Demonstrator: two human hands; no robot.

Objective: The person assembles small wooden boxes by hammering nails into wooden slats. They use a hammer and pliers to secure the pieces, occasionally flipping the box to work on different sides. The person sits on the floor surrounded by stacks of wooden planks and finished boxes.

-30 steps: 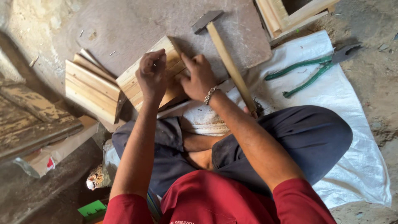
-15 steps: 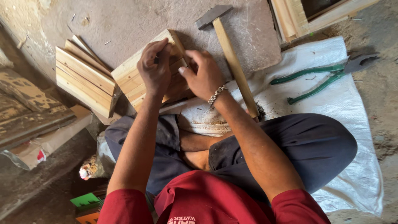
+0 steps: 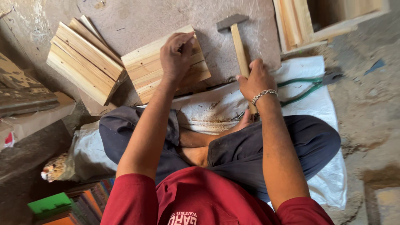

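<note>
A small panel of joined wooden slats [image 3: 146, 66] lies on a flat grey stone slab [image 3: 166, 21]. My left hand [image 3: 177, 54] rests on its right part, fingers pinched together as if on something small that I cannot make out. A hammer [image 3: 235, 37] with a wooden handle and dark metal head lies to the right of the panel. My right hand [image 3: 256, 79] is closing around the lower part of its handle; a metal bracelet sits on that wrist.
A stack of wooden slats [image 3: 83, 60] sits left of the panel. More slats and a wooden frame [image 3: 300, 21] lie at the top right. Green-handled pincers [image 3: 304, 87] rest on a white woven sack [image 3: 216, 108] under my crossed legs.
My right hand left the panel and moved right onto the hammer handle. My left hand stays on the panel. The camera view shifted.
</note>
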